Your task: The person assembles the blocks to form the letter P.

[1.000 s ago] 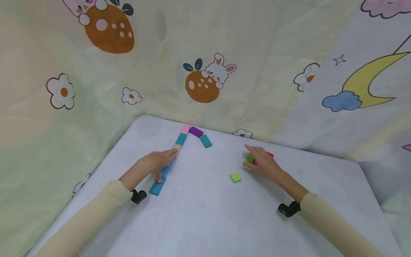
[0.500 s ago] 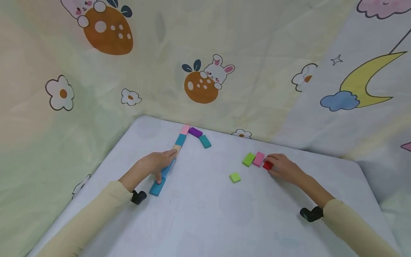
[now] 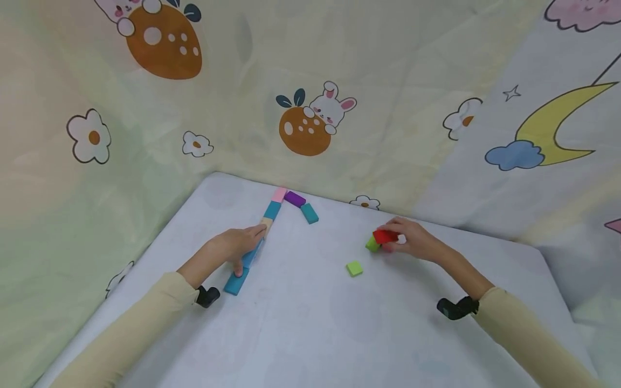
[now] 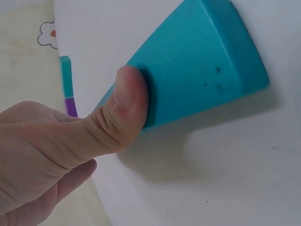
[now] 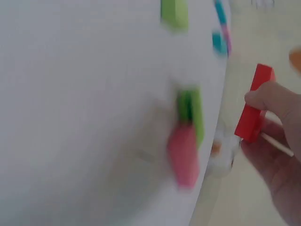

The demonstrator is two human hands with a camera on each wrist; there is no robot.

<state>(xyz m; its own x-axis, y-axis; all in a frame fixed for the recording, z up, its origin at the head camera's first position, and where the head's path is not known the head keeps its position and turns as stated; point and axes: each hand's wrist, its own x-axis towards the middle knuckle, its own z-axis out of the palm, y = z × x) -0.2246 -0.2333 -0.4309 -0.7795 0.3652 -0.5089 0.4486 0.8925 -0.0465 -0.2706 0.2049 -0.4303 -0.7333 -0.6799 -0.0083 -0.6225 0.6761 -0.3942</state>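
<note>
My right hand [image 3: 412, 240] pinches a red block [image 3: 385, 237] between thumb and fingers, raised off the table in the right wrist view. Below it lie a green block [image 3: 372, 244] and a pink block [image 5: 184, 155], side by side; the head view mostly hides the pink one. On the left, my left hand [image 3: 235, 247] rests along a row of blocks laid end to end. Its thumb presses the top of the teal-blue block [image 4: 188, 66] at the near end, while its fingertips reach the beige block [image 3: 267, 222]. Between them, a blue block [image 3: 250, 255] is partly covered.
The row's far end has a blue block [image 3: 273, 209] and a light pink block [image 3: 279, 194]. Beside it lie a purple block [image 3: 295, 199] and a teal block [image 3: 309, 213]. A lime block [image 3: 354, 268] sits mid-table. Patterned cloth [image 3: 398, 134] hangs behind the white table [image 3: 301, 334].
My right hand first moved right from the green block to the red block, took hold of it, and has lifted it left over the green and pink blocks. My left hand stays put.
</note>
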